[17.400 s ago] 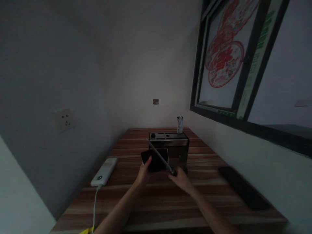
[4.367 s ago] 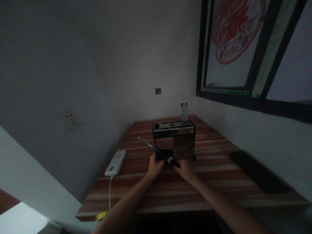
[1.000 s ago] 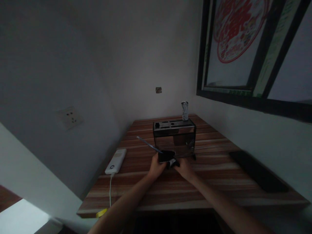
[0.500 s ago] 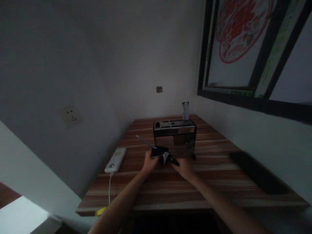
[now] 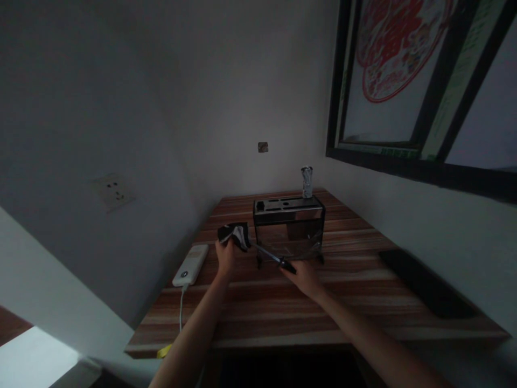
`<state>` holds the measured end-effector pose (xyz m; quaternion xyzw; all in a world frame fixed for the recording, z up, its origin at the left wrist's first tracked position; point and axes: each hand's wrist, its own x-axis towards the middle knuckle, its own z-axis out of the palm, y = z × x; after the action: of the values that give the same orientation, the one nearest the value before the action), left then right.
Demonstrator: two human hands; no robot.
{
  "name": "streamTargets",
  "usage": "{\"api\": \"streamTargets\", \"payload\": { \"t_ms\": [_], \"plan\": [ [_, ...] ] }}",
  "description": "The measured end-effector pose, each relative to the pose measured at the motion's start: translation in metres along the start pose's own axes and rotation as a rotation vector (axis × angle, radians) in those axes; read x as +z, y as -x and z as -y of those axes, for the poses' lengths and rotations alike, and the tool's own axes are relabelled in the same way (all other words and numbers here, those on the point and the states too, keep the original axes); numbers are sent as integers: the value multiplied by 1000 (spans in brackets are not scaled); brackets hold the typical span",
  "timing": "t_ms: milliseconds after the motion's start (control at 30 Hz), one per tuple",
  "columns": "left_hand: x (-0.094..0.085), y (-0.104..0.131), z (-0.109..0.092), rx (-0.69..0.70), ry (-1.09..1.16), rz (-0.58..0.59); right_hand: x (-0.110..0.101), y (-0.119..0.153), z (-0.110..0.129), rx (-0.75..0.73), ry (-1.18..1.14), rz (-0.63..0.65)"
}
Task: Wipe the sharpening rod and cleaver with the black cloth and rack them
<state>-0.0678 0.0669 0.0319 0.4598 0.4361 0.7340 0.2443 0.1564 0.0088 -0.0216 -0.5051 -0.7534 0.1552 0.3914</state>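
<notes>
My right hand is closed around the black handle of a long tool. Its thin metal shaft points up and left; whether it is a rod or a narrow blade I cannot tell. At the far end of the shaft, my left hand grips a black-and-white cloth. The cloth hides the tip, if it reaches that far. Just behind the tool stands a slotted holder with a black frame and see-through front. A silvery, wrapped-looking upright piece rises from its right end.
A white device with a cable lies on the left of the wood-grain table. A flat black object rests toward the right edge. Walls close in the back and left, and a dark-framed window is on the right.
My left hand has moved left and up with the cloth, along the tool toward its far end, uncovering the shaft near the handle. My right hand has stayed nearly in place.
</notes>
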Motion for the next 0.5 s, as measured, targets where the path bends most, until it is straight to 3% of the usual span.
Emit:
{"api": "streamTargets", "payload": {
  "t_ms": [267, 500],
  "plan": [
    [-5, -8, -1, -2, 25, -89, -1, 1, 1, -5, 3, 11],
    [8, 12, -3, -9, 24, 44, -1, 1, 1, 16, 19, 4]
  ]
}}
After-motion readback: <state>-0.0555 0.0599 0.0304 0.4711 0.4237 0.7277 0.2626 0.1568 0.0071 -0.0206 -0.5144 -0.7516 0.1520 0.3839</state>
